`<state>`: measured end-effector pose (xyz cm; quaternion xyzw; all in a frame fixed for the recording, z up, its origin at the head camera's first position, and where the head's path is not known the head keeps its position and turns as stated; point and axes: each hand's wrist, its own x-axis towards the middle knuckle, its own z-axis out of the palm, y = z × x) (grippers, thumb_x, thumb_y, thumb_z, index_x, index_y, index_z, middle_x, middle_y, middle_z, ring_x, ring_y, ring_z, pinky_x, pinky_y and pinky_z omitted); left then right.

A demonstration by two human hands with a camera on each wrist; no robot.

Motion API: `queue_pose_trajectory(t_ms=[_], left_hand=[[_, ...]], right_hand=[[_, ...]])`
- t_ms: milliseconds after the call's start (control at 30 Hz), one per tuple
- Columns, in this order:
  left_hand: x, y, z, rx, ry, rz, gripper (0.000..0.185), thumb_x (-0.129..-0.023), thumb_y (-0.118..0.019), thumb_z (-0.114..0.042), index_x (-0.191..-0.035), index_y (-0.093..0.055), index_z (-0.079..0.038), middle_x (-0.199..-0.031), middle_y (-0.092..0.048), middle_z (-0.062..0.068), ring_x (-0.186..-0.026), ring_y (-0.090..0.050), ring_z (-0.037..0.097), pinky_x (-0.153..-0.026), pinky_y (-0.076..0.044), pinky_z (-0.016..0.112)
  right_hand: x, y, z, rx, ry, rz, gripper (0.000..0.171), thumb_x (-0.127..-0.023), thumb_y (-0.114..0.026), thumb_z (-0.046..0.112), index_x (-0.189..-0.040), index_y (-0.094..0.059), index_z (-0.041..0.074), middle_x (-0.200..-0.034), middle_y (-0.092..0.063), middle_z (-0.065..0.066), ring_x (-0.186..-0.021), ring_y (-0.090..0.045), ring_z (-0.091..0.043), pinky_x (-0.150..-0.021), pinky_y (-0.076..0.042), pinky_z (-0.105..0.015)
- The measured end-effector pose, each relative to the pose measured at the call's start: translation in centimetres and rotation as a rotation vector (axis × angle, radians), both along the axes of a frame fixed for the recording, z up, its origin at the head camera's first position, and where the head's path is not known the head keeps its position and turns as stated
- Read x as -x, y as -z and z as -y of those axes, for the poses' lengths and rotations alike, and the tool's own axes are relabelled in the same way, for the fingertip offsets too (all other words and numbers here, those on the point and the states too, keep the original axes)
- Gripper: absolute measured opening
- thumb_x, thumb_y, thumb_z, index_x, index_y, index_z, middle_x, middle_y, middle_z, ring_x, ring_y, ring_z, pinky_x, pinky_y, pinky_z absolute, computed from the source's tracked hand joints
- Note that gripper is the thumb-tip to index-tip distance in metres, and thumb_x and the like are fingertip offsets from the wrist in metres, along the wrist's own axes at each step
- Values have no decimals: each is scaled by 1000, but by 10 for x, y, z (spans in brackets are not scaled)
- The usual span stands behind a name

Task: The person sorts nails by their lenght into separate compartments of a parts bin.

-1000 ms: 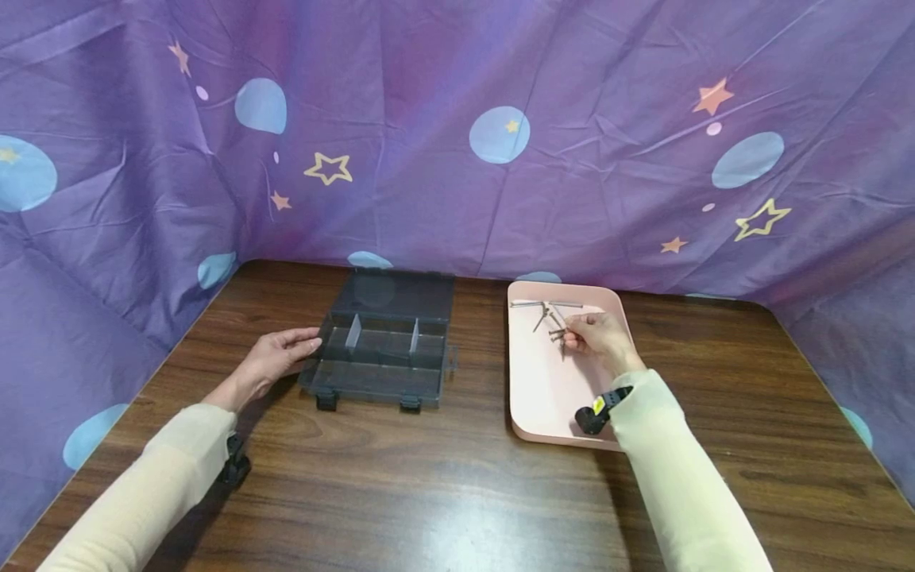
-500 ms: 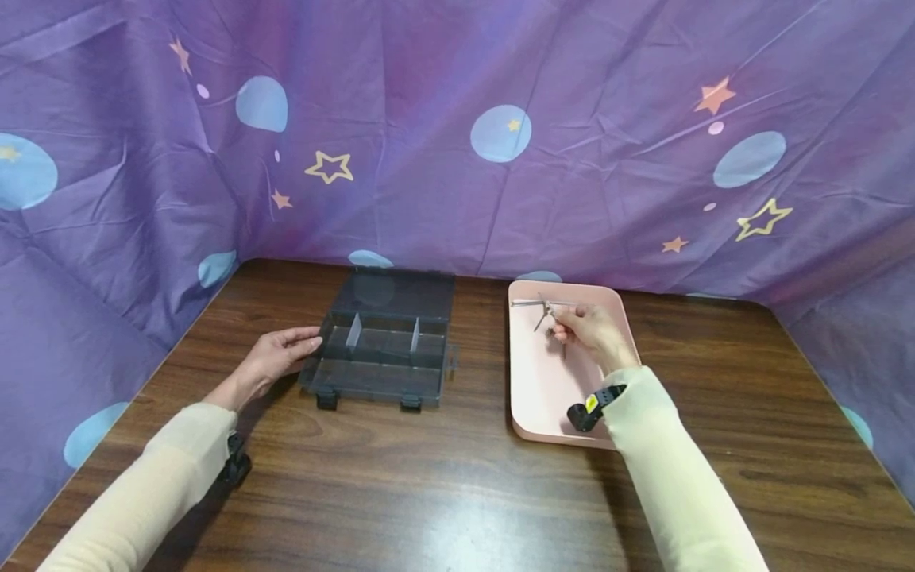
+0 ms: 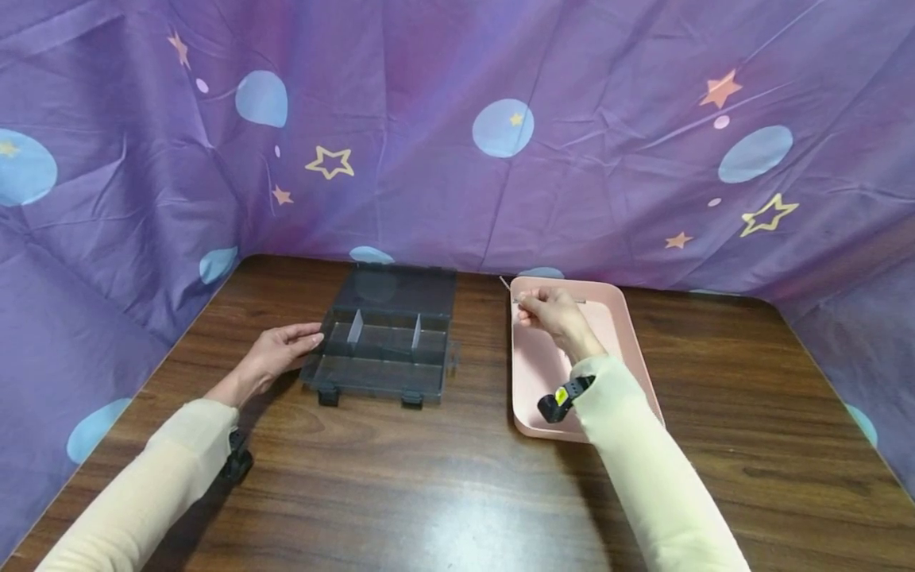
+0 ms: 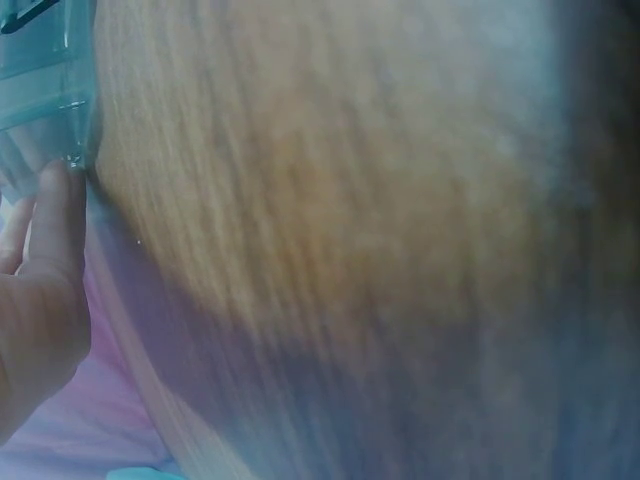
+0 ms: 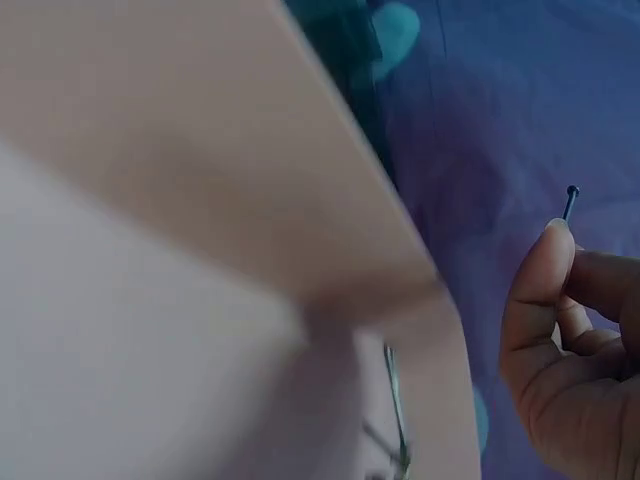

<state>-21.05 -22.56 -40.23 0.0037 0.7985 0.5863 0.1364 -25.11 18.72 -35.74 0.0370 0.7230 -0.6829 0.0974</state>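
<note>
A dark translucent organizer box (image 3: 386, 342) lies open on the wooden table, its lid flat behind it and dividers showing. My left hand (image 3: 306, 340) rests with straight fingers against the box's left edge; in the left wrist view the thumb (image 4: 62, 215) touches the box's corner (image 4: 45, 70). My right hand (image 3: 527, 300) pinches a thin metal nail (image 3: 505, 284) above the far left corner of the pink tray (image 3: 629, 334). In the right wrist view the nail's head (image 5: 570, 198) sticks up past the fingertips (image 5: 548, 262). More nails (image 5: 397, 420) lie in the tray.
Purple star-and-dot cloth (image 3: 457, 135) walls the table on the back and both sides. A long nail (image 3: 572, 301) lies along the tray's far rim. Bare wooden tabletop (image 3: 429, 492) spreads in front of the box and tray.
My right hand has moved from the tray's middle to its far left corner, lifting a nail with it. My left hand stays on the box.
</note>
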Motion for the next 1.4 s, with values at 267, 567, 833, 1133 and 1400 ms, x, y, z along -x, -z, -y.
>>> queue_pose_trajectory(t_ms=[267,567,833,1133,1400], left_hand=[[0,-1,1,1,-1,8,54,-99,-50,-22,-142,-34,6,-145,-35,25,-131,-36,32,-106,-39,39],[2,1,1,-5,-10,12,52,-99,-50,-20,-141,-35,6,-144,-37,25,-127,-41,24,-105,-40,36],[1,0,1,-3,-5,14,53,-99,-50,-22,-142,-35,5,-144,-36,25,-132,-35,32,-106,-39,40],[1,0,2,7,-6,13,52,-99,-49,-21,-142,-34,5,-145,-36,24,-132,-36,33,-106,-38,40],[1,0,1,11,-6,10,53,-99,-50,-23,-142,-36,5,-144,-37,24,-130,-38,30,-104,-41,36]], right_hand=[[1,-3,50,-47,-37,-27,8,-93,-48,-4,-96,-54,-9,-65,-53,2,-49,-51,0,-47,-47,-10],[-4,2,98,-110,-83,-69,12,-91,-53,-4,-96,-58,-13,-63,-55,0,-47,-48,-1,-41,-42,-11],[-10,15,129,-231,-118,-150,12,-89,-59,1,-90,-64,-10,-63,-56,2,-50,-41,-4,-44,-33,-15],[-16,17,141,-400,-120,-264,10,-84,-65,4,-83,-70,-4,-75,-69,-8,-63,-48,-5,-57,-39,-14],[-20,16,152,-530,-163,-300,11,-86,-67,9,-80,-73,1,-74,-70,-6,-57,-46,-5,-51,-37,-14]])
